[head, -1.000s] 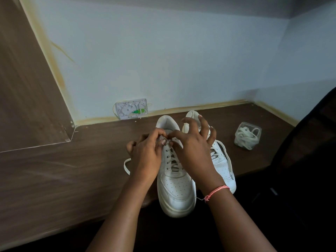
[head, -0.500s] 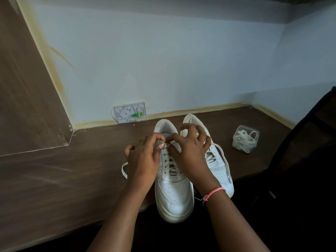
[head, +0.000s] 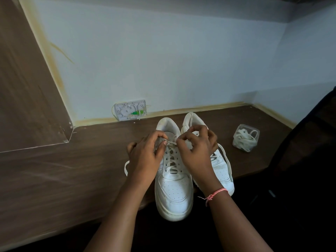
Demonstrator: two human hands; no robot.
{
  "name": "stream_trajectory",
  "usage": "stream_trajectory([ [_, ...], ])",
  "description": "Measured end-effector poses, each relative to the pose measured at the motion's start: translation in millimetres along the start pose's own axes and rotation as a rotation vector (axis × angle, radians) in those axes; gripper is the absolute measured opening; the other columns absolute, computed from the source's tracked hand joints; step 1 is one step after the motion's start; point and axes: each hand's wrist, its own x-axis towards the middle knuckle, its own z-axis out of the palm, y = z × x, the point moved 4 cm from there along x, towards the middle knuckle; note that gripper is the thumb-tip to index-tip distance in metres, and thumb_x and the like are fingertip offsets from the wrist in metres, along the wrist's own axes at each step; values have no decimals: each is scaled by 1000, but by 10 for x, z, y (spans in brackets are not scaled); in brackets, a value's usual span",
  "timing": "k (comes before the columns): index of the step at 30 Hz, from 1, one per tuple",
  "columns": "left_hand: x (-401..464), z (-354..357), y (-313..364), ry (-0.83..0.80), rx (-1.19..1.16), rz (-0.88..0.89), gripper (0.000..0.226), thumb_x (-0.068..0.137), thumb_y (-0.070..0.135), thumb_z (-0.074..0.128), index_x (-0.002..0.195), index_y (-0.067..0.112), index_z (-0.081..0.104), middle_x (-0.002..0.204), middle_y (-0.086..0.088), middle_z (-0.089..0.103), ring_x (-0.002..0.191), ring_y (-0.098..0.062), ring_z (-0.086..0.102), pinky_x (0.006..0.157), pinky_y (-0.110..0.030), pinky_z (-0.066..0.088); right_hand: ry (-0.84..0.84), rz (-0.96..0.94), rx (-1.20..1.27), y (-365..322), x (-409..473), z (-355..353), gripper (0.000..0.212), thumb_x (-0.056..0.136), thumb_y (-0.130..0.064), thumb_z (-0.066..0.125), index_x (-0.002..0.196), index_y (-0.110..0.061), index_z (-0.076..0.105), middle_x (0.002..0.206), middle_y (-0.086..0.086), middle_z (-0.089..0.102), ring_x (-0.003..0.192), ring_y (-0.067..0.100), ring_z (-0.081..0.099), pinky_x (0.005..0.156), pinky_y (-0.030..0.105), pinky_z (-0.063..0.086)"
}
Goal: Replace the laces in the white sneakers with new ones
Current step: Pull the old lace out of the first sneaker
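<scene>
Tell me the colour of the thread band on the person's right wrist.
Pink-orange, a thin knotted thread band on the right wrist; the head view shows it best.

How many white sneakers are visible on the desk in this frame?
2. The left sneaker sits in front of the person, toe overhanging the desk edge; the right sneaker stands beside it, partly hidden behind the right hand.
</scene>
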Motion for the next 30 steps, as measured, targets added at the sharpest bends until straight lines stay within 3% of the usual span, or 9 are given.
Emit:
stream_trajectory([
  [4,10,2,-4,-1,6,-17,10,97,37,53,105,38,57,90,23,64,92,1,59,81,-24,16,-10,-184,-238,-111,-7,0,11,80,-44,66,88,-37,68,128,-7,49,129,18,25,104,44,19],
  [7,5,-5,2,-3,4,-24,12,97,38,52,107,38,57,94,21,67,94,0,60,83,-24,16,-63,-251,-347,-133,25,-11,12,79,-38,73,91,-39,70,135,-5,51,134,30,28,104,47,17],
  [13,3,-14,22,3,-1,-19,11,97,37,53,106,39,57,87,20,65,91,-2,61,83,-25,17,-91,-306,-470,-202,0,27,10,79,-20,68,87,-27,67,123,1,54,126,30,31,99,49,19],
  [18,-2,-15,29,-9,-16,-9,8,97,41,51,104,42,54,92,26,65,90,6,57,83,-26,16,-18,231,-310,31,50,-79,10,88,-20,59,96,-24,62,130,2,40,129,24,20,105,47,14],
  [19,0,-14,30,-8,-11,-9,8,97,41,51,104,42,54,94,25,65,91,5,57,83,-26,16,4,263,-303,25,22,-65,10,89,-20,57,98,-24,61,132,2,40,131,25,19,105,47,14],
  [23,4,-18,19,-3,-7,-21,8,96,41,52,103,42,54,94,23,66,87,3,57,83,-27,17,71,-28,-411,-129,-69,-14,17,92,-35,59,108,-30,62,138,4,44,136,29,22,105,47,12],
  [25,7,-21,20,2,1,-21,8,96,41,51,104,42,54,92,23,66,84,3,56,84,-27,18,32,-122,-428,-127,-36,-15,13,88,-38,65,100,-33,67,136,0,48,138,29,22,105,50,15],
  [28,6,-22,26,4,8,-19,8,96,41,51,104,42,55,89,24,64,82,5,54,84,-27,18,12,-160,-401,-125,-18,-5,2,84,-30,70,85,-32,69,128,-5,54,133,26,28,103,49,18],
  [30,3,-28,27,4,7,-19,7,96,41,52,103,42,55,88,25,64,79,6,52,84,-27,18,91,-74,-344,-104,9,-69,2,82,-31,70,82,-32,69,122,-7,55,129,24,29,102,44,15],
])
